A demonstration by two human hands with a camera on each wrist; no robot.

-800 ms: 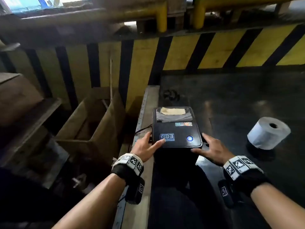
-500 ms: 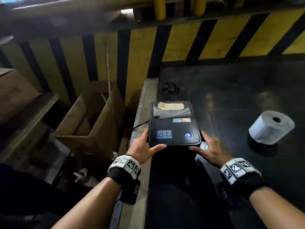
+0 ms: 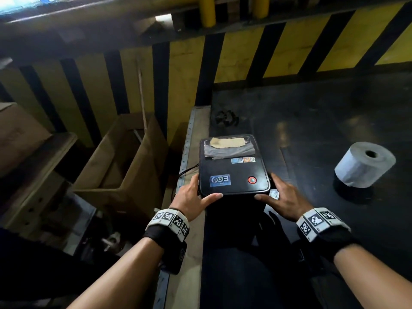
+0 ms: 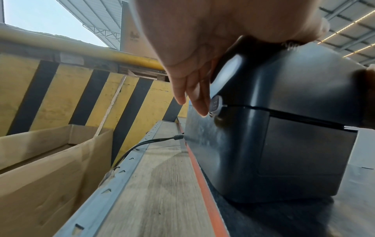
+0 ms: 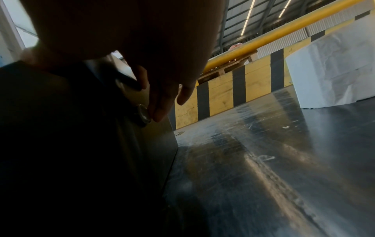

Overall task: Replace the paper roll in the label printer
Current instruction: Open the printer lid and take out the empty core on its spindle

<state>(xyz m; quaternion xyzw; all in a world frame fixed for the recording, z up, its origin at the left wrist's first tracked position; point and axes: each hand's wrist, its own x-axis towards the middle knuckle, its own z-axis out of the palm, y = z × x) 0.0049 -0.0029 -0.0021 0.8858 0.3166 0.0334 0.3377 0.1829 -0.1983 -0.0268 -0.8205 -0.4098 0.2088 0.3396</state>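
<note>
The hands flank the closed label printer [image 3: 233,168] near the bench [image 3: 312,121] left edge. Left hand [image 3: 192,198]: fingers straight along the side, fingertips [image 4: 199,105] at a round side button. Right hand [image 3: 284,200]: likewise extended, touching the opposite button. Neither grips. Pressing both buttons together should release the lid. The fresh paper roll [image 3: 364,167] stands well apart, right.

one label printer [image 3: 233,166], one paper roll [image 3: 364,167], two hands
</note>
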